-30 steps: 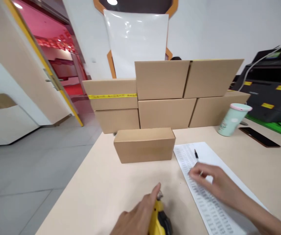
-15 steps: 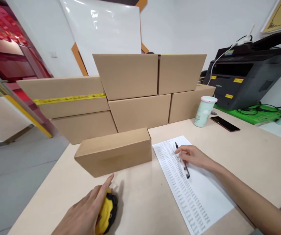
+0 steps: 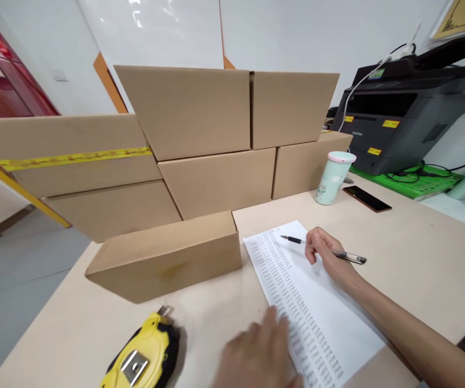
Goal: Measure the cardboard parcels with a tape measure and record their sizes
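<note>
My right hand (image 3: 327,256) is closed around a black-and-clear pen (image 3: 291,238), its tip pointing left above the upper part of a printed sheet (image 3: 329,315). Columns of small text fill the paper's left side. Blurred by motion, my left hand (image 3: 257,350) reaches to the sheet's lower left edge, fingers extended and apart, with nothing visible in it. I cannot tell whether it touches the paper. Left of it, a yellow and black tape measure (image 3: 147,345) lies on the table. Just behind the tape measure sits a long low cardboard box (image 3: 168,264).
Several larger cardboard boxes (image 3: 187,113) are stacked at the back of the table (image 3: 414,258). A mint-green cup (image 3: 333,180) and a phone (image 3: 367,198) stand and lie at the right. Behind them a black printer (image 3: 398,118) rests above a green crate (image 3: 410,183).
My left hand has let go of the tape measure and moved right to the paper. The pen, formerly loose on the sheet beneath my right fingers, is now gripped and turned.
</note>
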`<state>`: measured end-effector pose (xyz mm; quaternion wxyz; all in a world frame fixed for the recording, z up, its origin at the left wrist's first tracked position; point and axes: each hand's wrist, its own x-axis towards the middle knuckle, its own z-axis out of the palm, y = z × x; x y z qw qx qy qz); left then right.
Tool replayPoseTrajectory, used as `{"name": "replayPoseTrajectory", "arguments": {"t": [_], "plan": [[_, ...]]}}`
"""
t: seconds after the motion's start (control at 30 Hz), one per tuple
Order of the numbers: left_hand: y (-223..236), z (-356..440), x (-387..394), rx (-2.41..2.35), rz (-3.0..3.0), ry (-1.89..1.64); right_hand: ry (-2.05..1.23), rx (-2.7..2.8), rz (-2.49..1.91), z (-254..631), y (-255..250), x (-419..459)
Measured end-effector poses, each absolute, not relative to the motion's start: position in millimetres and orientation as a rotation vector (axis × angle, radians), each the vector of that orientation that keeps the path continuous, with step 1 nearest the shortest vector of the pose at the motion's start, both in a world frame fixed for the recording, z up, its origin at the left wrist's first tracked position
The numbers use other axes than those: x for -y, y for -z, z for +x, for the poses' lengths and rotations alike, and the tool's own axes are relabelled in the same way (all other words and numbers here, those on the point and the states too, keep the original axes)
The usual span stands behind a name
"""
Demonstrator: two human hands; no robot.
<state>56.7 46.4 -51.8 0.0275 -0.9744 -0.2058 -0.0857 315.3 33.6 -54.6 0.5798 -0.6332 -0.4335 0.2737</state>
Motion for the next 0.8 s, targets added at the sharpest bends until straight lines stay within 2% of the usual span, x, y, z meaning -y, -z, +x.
{"name": "replayPoseTrajectory", "arguments": {"t": [0.1,0.2,0.37,0.6,0.8], "plan": [[60,127,-19,0.655,-3.095,0.082,-0.896,0.934,-1.329,309,64,-40],[63,162,-18,0.702,-3.051,-0.060,-1.058,0.837,-1.325,308,74,-43],[70,168,-33,0.811,-3.018,-0.001,-0.915,0.845,-1.379,306,86,-47],[81,165,-32,0.804,-2.954,0.092,-0.879,0.856,-1.426,305,95,-48],[86,161,-30,0.748,-2.886,0.199,-0.556,0.990,-1.629,307,103,-48]]}}
